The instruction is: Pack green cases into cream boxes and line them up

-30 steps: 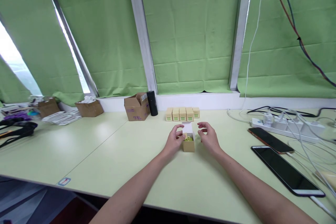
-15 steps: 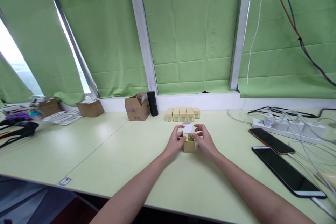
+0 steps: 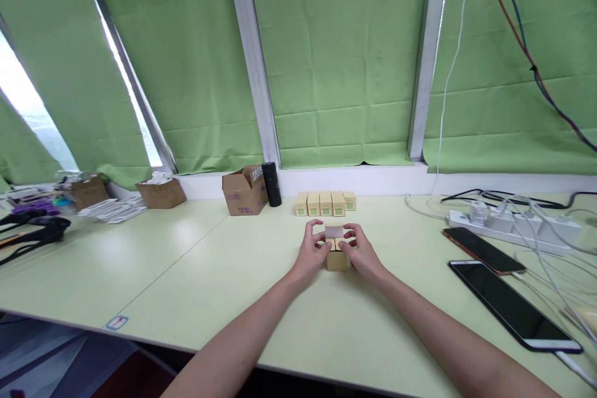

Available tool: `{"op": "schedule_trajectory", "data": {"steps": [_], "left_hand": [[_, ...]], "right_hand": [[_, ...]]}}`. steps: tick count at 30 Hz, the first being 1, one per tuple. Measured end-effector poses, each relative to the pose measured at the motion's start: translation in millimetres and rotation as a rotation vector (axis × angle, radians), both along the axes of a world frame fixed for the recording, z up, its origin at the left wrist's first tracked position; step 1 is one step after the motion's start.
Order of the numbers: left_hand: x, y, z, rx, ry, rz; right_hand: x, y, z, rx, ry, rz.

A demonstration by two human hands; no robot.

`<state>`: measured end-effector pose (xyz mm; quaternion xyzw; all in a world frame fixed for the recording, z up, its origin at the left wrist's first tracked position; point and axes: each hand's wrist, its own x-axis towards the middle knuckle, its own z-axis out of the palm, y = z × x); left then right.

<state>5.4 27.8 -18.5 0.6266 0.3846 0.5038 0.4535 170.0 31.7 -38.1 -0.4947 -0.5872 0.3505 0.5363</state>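
Observation:
A small brown cardboard box (image 3: 336, 262) stands on the table between my hands, its lid (image 3: 334, 232) raised at the back with the pale inner side showing. Both side flaps are folded inward over the box's opening and cover what lies inside. My left hand (image 3: 311, 252) grips the left side, thumb on the left flap and fingers curled behind. On the right, my right hand (image 3: 362, 252) has its thumb on the right flap, with its fingers bent towards the raised lid.
Several small closed boxes (image 3: 325, 204) stand in a row behind. Further left are an open carton (image 3: 244, 194) and a black cylinder (image 3: 271, 184). Two phones (image 3: 513, 305), a white power strip (image 3: 508, 228) and tangled cables lie to the right.
The right flap has been folded in beside the left one, hiding the yellowish contents. My right thumb has moved inward onto it, and the lid has tilted forward somewhat.

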Motion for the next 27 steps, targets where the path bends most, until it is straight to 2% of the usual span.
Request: {"op": "schedule_trajectory", "data": {"steps": [9, 14, 19, 27], "left_hand": [[1, 3, -0.2, 0.078, 0.027, 0.028], [0, 4, -0.4, 0.099, 0.008, 0.022], [0, 5, -1.4, 0.118, 0.014, 0.025], [-5, -1, 8.7, 0.186, 0.053, 0.047]], "right_hand": [[1, 0, -0.5, 0.082, -0.037, -0.042], [6, -10, 11.1, 0.251, -0.085, -0.068], [10, -19, 23.6, 0.396, -0.114, -0.016], [11, -17, 21.0, 0.419, -0.217, -0.049]]}}
